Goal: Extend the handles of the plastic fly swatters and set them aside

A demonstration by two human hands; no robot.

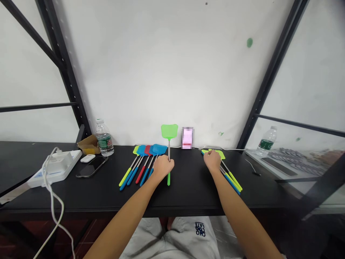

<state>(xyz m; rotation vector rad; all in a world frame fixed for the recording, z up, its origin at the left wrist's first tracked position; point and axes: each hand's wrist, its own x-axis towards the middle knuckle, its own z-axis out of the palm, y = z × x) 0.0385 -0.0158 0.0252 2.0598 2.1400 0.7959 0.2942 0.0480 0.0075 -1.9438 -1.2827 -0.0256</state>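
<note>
And here's the left hand (162, 166), clamped round the metal shaft of a bright green fly swatter (169, 131), out on its own mid-table! A six-handled row of fly swatters (140, 175) lies to its left; a fanned bunch of fly swatters (234, 182) sits to the right, so two groups are laid out and the green one belongs to neither. How many more are to be handled, the view can't say. The right hand (212, 160) has its fingers curled together over the bunch's heads (whether it pinches one, those knuckles hide). Direction now: the green mesh head points away, up towards the white wall (215, 72), grip back towards the person, its long axis nearly straight fore-and-aft across the black table (185, 201), tilted head-up.
</note>
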